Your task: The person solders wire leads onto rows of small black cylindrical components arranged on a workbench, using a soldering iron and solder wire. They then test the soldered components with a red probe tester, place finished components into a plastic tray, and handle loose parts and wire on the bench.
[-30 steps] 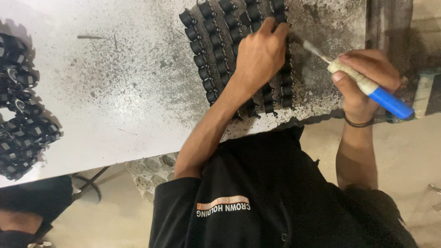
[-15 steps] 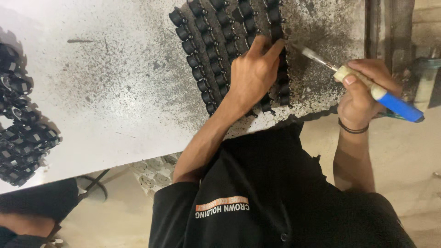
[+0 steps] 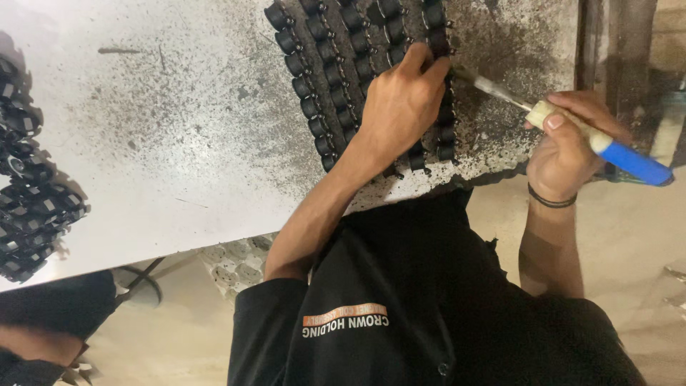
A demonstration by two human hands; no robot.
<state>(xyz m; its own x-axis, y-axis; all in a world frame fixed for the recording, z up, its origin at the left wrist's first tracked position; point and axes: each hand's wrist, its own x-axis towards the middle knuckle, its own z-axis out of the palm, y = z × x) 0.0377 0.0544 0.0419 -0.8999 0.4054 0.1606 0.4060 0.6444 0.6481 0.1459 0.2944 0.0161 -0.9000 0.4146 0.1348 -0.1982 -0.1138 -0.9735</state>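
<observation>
A mat of small black cylindrical parts (image 3: 325, 78) set in rows lies on the white, soot-speckled table (image 3: 179, 143). My left hand (image 3: 400, 107) lies flat on the mat, fingertips pressing its right-hand rows. My right hand (image 3: 564, 150), with a black band at the wrist, grips a pen-like tool (image 3: 632, 163) that has a blue handle and a cream collar. The tool's thin metal tip (image 3: 493, 89) points at the parts just beside my left fingertips.
More black parts (image 3: 28, 200) are heaped at the table's left edge. A dark upright post (image 3: 614, 50) stands to the right of the table. My black shirt (image 3: 429, 300) fills the lower middle. A dark shape (image 3: 57, 307) sits at the bottom left, over a beige floor.
The view has drifted, so the mat now sits higher in the frame. My left hand stays on the mat and my right hand keeps the tool tip near it.
</observation>
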